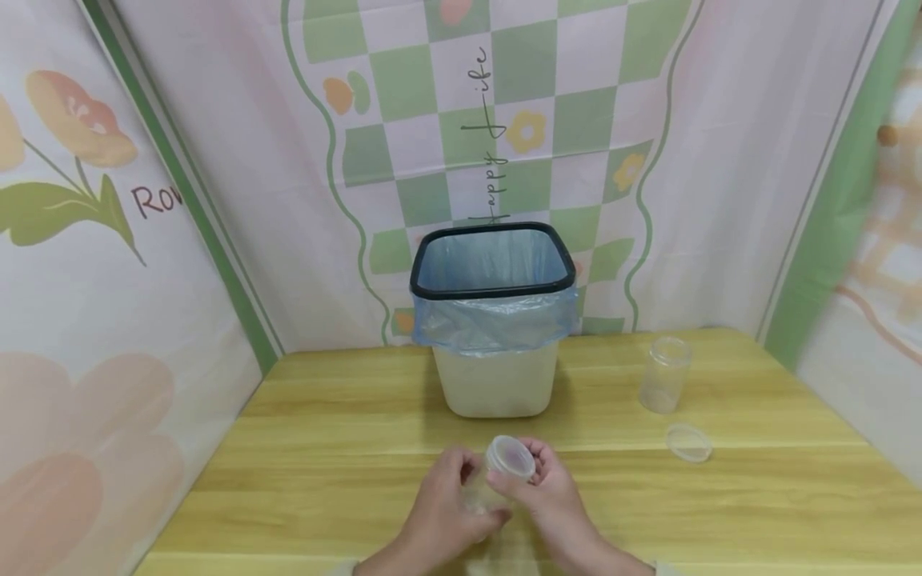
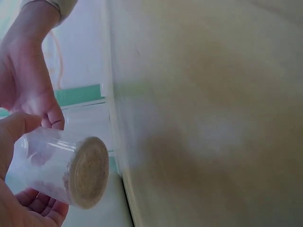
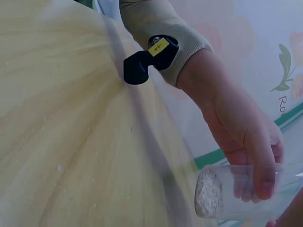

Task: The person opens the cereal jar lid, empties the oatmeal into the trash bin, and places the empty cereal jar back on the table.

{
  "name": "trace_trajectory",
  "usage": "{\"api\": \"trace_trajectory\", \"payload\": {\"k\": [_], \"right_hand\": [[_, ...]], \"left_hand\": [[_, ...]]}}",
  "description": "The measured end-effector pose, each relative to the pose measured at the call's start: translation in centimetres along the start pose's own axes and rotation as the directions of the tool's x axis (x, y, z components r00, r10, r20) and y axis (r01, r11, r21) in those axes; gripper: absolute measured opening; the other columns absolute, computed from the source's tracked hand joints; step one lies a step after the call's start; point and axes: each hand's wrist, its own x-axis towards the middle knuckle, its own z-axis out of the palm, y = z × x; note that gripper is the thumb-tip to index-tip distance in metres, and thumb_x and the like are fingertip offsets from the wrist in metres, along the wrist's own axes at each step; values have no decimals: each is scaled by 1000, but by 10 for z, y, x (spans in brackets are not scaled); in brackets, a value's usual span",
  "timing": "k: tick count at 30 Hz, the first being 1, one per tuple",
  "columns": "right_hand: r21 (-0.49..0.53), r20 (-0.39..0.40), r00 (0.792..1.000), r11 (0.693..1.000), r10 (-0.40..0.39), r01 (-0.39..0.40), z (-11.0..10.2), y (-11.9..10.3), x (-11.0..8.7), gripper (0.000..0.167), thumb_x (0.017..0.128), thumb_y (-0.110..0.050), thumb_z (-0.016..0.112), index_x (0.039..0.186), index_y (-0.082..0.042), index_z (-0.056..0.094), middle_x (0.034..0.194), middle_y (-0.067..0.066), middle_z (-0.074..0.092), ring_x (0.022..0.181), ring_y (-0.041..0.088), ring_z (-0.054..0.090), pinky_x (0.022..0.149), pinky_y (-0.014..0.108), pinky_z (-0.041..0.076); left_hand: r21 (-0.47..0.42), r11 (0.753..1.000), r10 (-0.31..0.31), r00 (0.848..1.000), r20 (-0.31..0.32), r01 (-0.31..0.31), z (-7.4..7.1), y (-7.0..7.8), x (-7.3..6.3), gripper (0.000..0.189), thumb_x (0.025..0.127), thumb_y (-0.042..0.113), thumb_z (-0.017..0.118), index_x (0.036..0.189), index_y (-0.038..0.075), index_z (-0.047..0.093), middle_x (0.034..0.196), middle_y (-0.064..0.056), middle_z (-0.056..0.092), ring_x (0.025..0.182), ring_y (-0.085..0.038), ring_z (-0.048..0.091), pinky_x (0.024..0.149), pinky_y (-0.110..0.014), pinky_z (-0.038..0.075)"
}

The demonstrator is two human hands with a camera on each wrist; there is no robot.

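Note:
In the head view a clear plastic jar (image 1: 479,492) is held tilted close over the table. My left hand (image 1: 441,504) wraps round its body, thumb on one side and fingers on the other. At the top, a translucent lid (image 1: 513,456) covers its mouth, and my right hand (image 1: 551,496) grips it there with thumb and fingers at the rim. Whitish-grey crumbly stuff (image 3: 209,193) shows at the jar's base in the right wrist view. The left wrist view shows the round base (image 2: 90,172) facing the camera.
A cream bin (image 1: 497,384) with a black rim and blue liner stands at the back centre. To its right are a second clear jar (image 1: 664,376), upright and lidless, and a loose clear lid (image 1: 688,443) lying flat on the wooden table (image 1: 324,448). Printed curtains (image 1: 274,160) surround the table.

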Motion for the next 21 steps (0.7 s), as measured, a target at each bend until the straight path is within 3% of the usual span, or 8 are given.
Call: {"api": "trace_trajectory", "payload": {"k": [3, 7, 12, 16, 21], "right_hand": [[1, 59, 998, 1000, -16, 16, -6, 0, 2, 56, 80, -6, 76, 126, 3, 45, 118, 12, 58, 107, 24, 55, 91, 35, 45], [-39, 194, 979, 997, -55, 64, -17, -1, 7, 57, 81, -6, 75, 129, 7, 45, 119, 14, 58, 110, 27, 54, 93, 33, 47], [-50, 379, 922, 993, -81, 108, -30, -5, 12, 57, 88, -8, 69, 135, 10, 41, 123, 14, 56, 112, 26, 54, 93, 32, 48], [2, 497, 861, 993, -106, 121, -38, -5, 16, 55, 93, -8, 63, 138, 10, 39, 126, 13, 56, 114, 25, 55, 96, 36, 46], [59, 575, 807, 991, -133, 122, -43, -2, 21, 56, 93, -4, 60, 140, 12, 34, 127, 9, 57, 116, 21, 55, 98, 36, 44]], "left_hand": [[-60, 998, -13, 999, 43, 15, -3, -3, 0, 52, 70, 32, 86, 107, 15, 54, 99, 7, 55, 91, -11, 54, 82, -28, 50], [-165, 986, 33, 994, 102, -16, -5, -11, 3, 46, 74, 31, 84, 108, 15, 58, 101, 6, 60, 93, -16, 58, 84, -28, 50], [-275, 960, 108, 976, 189, -53, -7, -19, 6, 40, 79, 22, 79, 115, 12, 62, 103, 1, 64, 97, -19, 61, 90, -31, 50], [-358, 934, 111, 952, 284, -3, -10, -21, 6, 47, 82, 17, 74, 125, 8, 59, 113, 3, 64, 105, -14, 59, 97, -32, 46], [-383, 922, 88, 933, 350, 56, -11, -22, 5, 52, 84, 18, 71, 132, 4, 55, 120, 2, 62, 111, -13, 57, 101, -31, 42]]}}
